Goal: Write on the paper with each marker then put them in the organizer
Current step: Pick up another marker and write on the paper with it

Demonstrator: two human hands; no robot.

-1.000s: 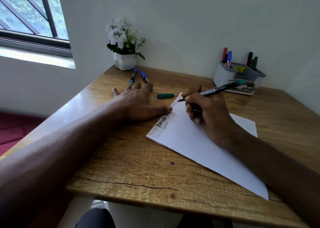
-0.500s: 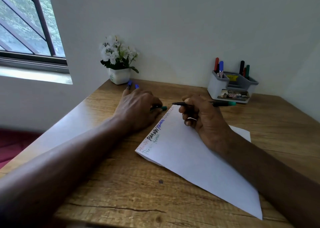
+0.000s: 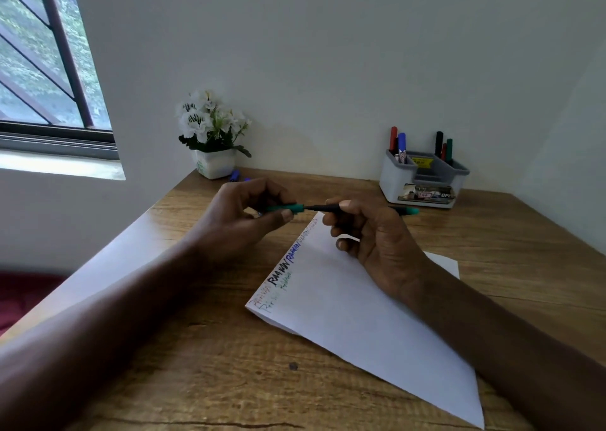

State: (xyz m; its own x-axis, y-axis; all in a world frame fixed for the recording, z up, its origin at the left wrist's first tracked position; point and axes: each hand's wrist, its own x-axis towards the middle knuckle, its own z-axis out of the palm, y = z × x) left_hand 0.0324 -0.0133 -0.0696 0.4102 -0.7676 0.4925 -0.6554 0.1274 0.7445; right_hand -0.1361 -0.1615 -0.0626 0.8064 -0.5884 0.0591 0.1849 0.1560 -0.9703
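My right hand (image 3: 373, 243) grips a green marker (image 3: 406, 210) with a black barrel, held level above the top edge of the white paper (image 3: 354, 309). My left hand (image 3: 242, 220) pinches the marker's green cap (image 3: 285, 208) at the marker's tip; cap and tip touch. The paper bears words in red, black, blue and green along its left edge. A grey organizer (image 3: 423, 181) stands at the back right with several markers upright in it. The ends of two blue markers (image 3: 234, 175) peek out behind my left hand.
A white pot of white flowers (image 3: 214, 135) stands in the desk's back left corner by the wall. The wooden desk (image 3: 229, 381) ends at a left edge below a window (image 3: 42, 69). A wall bounds the desk at the back and right.
My right hand lifted the marker off the paper and turned it level. My left hand picked the green cap up from the desk and brought it to the tip. The camera tilted up.
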